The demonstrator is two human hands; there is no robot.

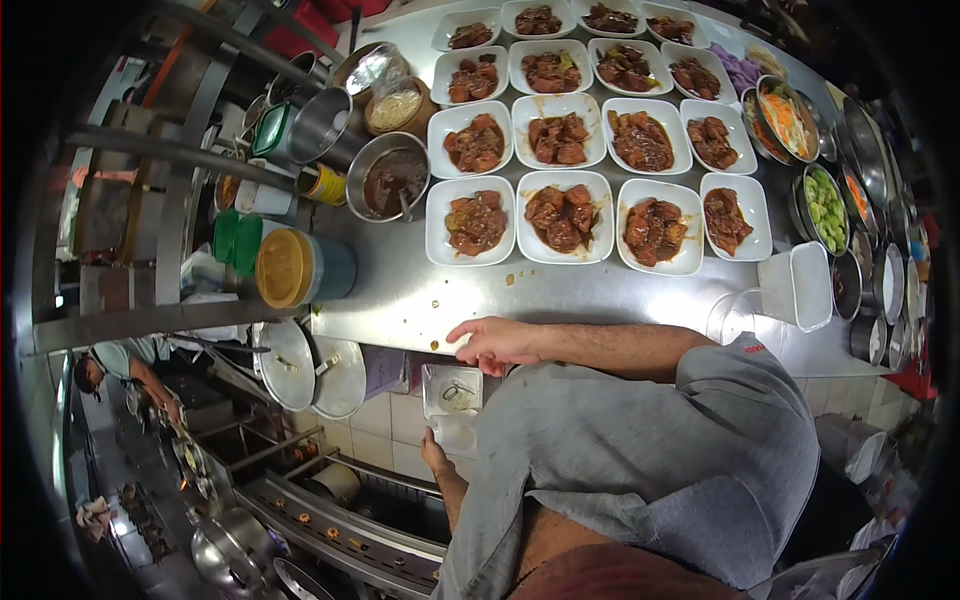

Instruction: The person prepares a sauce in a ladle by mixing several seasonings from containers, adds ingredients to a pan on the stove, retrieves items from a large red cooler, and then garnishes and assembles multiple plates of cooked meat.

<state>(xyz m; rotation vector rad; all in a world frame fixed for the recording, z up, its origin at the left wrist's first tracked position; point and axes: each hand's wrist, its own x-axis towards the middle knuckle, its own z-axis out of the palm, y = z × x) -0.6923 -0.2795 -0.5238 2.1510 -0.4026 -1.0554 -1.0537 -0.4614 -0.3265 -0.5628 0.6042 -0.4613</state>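
My left hand is low beside the counter, its fingers closed on the edge of a white rectangular plastic tub. A small dark ring-like shape shows inside the tub; I cannot make out what it is. Over the counter's front edge is my right hand, its fingers apart and nothing in them. Brown sauce drops spot the steel counter near it. Beyond stand rows of white square bowls, the nearest including one bowl, all filled with glazed brown meat pieces.
A steel pot of brown sauce with a ladle stands left of the bowls, near a yellow-lidded bucket. Bowls of cut vegetables line the right. Below left are two metal lids, a stove and another person.
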